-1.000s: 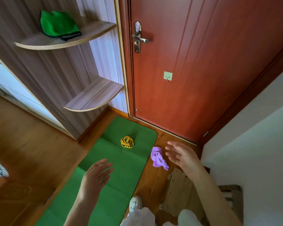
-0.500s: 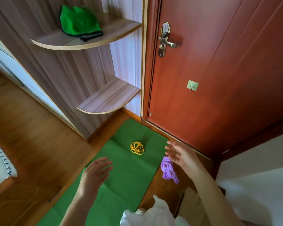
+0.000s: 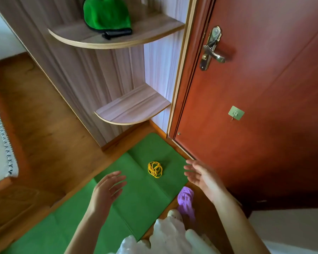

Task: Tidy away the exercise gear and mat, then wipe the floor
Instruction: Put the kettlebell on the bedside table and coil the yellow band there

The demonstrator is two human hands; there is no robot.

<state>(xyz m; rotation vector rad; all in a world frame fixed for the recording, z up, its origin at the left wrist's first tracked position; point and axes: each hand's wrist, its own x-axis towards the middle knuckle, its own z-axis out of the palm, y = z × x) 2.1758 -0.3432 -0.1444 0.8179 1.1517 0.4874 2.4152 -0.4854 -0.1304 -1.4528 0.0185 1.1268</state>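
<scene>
A: Head view. Left hand (image 3: 106,191) and right hand (image 3: 202,177) hover above the green exercise mat (image 3: 149,191), fingers spread and relaxed, holding nothing. Step in hand, judged: collecting the coiled yellow rope (image 3: 155,169), which lies on the mat between the two hands, near the door (image 3: 255,88).

B: Best approach?

A: Gather every loop in one grasp, so that no strand trails, then lift clear before folding the mat along its creases.

B: Count?

A: One mat, one yellow coil, one purple cloth (image 3: 186,200) on the wooden floor (image 3: 44,125) just beside the mat's edge, two corner shelves; the upper shelf (image 3: 117,41) bears one green bag (image 3: 106,13).
</scene>
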